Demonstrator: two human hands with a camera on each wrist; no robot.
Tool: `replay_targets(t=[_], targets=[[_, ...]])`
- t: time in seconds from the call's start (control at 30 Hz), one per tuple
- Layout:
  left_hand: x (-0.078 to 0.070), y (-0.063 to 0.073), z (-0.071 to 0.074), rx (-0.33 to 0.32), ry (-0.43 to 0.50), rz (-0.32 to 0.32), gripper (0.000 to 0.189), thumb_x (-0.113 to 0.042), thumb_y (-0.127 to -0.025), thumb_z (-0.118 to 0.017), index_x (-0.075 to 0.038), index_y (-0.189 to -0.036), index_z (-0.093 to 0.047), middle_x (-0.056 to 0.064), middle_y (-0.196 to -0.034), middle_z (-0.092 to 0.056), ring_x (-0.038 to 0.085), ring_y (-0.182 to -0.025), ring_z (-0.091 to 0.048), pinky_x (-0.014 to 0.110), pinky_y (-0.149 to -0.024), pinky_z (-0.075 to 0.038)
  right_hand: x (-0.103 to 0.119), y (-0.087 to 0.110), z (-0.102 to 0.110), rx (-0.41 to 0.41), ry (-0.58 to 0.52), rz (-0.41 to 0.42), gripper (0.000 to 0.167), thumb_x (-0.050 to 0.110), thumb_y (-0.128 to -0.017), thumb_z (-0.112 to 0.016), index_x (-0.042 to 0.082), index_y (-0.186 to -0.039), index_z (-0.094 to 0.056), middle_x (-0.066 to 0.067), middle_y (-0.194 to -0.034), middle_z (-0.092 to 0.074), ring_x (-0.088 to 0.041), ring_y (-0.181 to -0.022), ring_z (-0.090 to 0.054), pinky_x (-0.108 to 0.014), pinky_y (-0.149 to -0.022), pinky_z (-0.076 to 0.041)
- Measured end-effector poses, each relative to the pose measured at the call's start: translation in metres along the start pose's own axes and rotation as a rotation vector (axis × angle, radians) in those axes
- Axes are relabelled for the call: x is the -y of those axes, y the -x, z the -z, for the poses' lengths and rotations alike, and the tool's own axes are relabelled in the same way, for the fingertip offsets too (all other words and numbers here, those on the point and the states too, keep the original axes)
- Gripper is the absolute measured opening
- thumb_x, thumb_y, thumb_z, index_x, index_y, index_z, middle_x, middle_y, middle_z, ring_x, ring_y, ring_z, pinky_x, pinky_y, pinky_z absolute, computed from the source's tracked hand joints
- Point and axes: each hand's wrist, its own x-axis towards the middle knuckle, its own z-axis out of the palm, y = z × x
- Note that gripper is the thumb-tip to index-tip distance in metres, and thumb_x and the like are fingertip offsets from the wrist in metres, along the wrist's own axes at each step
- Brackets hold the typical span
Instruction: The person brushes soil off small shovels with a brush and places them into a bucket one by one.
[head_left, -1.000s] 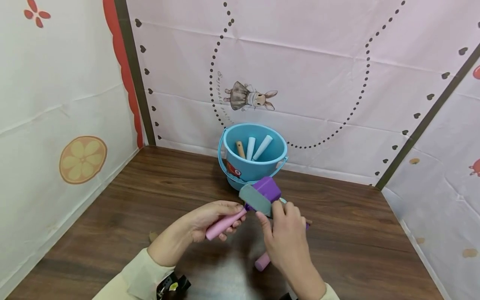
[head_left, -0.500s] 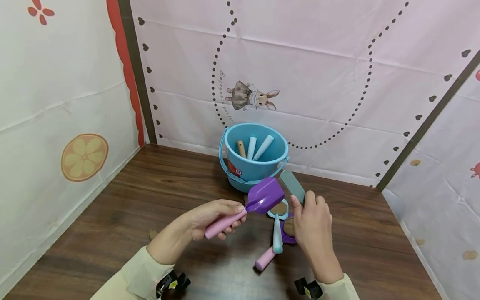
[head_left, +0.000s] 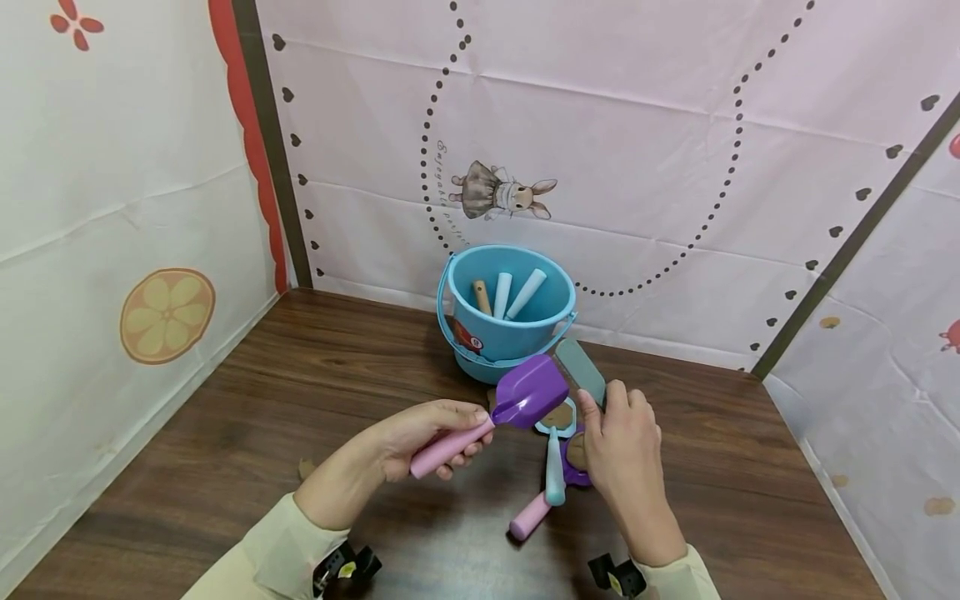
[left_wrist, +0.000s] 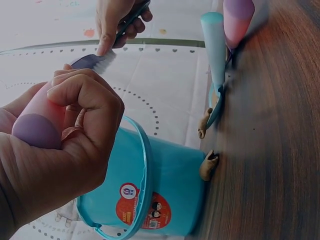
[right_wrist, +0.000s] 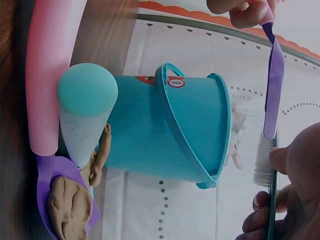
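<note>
One shovel (head_left: 531, 393) crosses left grip (head_left: 422, 427), seemingly touching brush (head_left: 581, 372).

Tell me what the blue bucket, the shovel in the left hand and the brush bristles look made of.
Bucket: likely plastic, evenly coloured and smooth with a soft sheen.
Shovel: probably plastic, glossy, with highlights on the purple.
Bristles: perhaps synthetic fibre, fine and whitish; natural hair isn't ruled out.

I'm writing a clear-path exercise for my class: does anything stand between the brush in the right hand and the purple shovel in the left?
Nothing visible does: in the right wrist view, the brush bristles sit close to the tip of the purple shovel. The blue bucket stands beyond them.
</note>
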Motion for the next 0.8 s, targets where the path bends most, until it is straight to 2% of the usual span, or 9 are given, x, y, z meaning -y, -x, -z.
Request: replay_targets(t=[0.27, 0.37, 0.43, 0.53, 0.63, 0.7, 0.8], targets=[[-0.001, 0.002, -0.003, -0.017, -0.004, -0.010, 0.026, -0.033, -0.104, -0.052, -0.007, -0.105, -0.060, 0.000, -0.080, -0.056, 0.008, -0.063, -0.051, 0.019, -0.051, -0.045, -0.001, 0.000, 0.003, 0.010, -0.013, -0.002, 0.051, 0.053, -0.106, -0.037, 0.005, -0.094, -0.049, -0.011, -0.082, -0.043, -0.031, -0.077, -0.047, -0.045, -0.070, -0.038], [-0.003, 0.002, -0.005, -0.055, -0.052, -0.037, 0.026, -0.031, -0.104, -0.053, -0.007, -0.104, -0.061, 0.000, -0.080, -0.057, 0.008, -0.062, -0.051, 0.020, -0.051, -0.044, -0.002, 0.000, 0.005, 0.005, -0.019, -0.011, 0.050, 0.052, -0.106, -0.039, 0.005, -0.094, -0.049, -0.012, -0.083, -0.043, -0.032, -0.077, -0.047, -0.045, -0.070, -0.038], [-0.008, 0.002, -0.006, -0.091, -0.117, -0.064, 0.025, -0.030, -0.104, -0.053, -0.006, -0.104, -0.062, 0.000, -0.079, -0.057, 0.009, -0.062, -0.050, 0.020, -0.051, -0.044, -0.002, 0.000, 0.006, 0.001, -0.024, -0.013, 0.050, 0.051, -0.106, -0.039, 0.004, -0.095, -0.049, -0.012, -0.083, -0.044, -0.032, -0.077, -0.047, -0.045, -0.070, -0.038], [-0.023, 0.003, -0.008, -0.168, -0.263, -0.108, 0.026, -0.029, -0.104, -0.054, -0.006, -0.104, -0.064, 0.001, -0.080, -0.058, 0.011, -0.064, -0.051, 0.022, -0.054, -0.043, -0.002, -0.001, 0.009, -0.006, -0.031, -0.011, 0.050, 0.052, -0.106, -0.039, 0.004, -0.096, -0.049, -0.012, -0.082, -0.043, -0.031, -0.076, -0.045, -0.043, -0.068, -0.037], [-0.045, 0.002, -0.010, -0.262, -0.461, -0.167, 0.026, -0.028, -0.104, -0.054, -0.005, -0.102, -0.065, 0.004, -0.079, -0.058, 0.013, -0.064, -0.050, 0.024, -0.056, -0.042, -0.003, -0.003, 0.011, -0.014, -0.038, -0.008, 0.052, 0.053, -0.106, -0.038, 0.003, -0.096, -0.049, -0.012, -0.082, -0.043, -0.030, -0.075, -0.045, -0.043, -0.067, -0.036], [-0.061, -0.001, -0.011, -0.340, -0.656, -0.213, 0.027, -0.030, -0.105, -0.054, -0.006, -0.098, -0.065, 0.004, -0.078, -0.057, 0.015, -0.066, -0.049, 0.026, -0.058, -0.041, -0.003, -0.004, 0.012, -0.017, -0.040, -0.006, 0.052, 0.053, -0.106, -0.037, 0.003, -0.097, -0.050, -0.012, -0.082, -0.043, -0.030, -0.075, -0.045, -0.042, -0.067, -0.037], [-0.084, -0.010, -0.011, -0.495, -0.979, -0.254, 0.027, -0.034, -0.105, -0.054, -0.011, -0.095, -0.066, 0.004, -0.077, -0.059, 0.017, -0.067, -0.052, 0.030, -0.059, -0.043, -0.003, -0.004, 0.013, -0.016, -0.040, -0.006, 0.053, 0.053, -0.106, -0.037, 0.003, -0.097, -0.050, -0.012, -0.082, -0.043, -0.030, -0.075, -0.045, -0.042, -0.066, -0.037]])
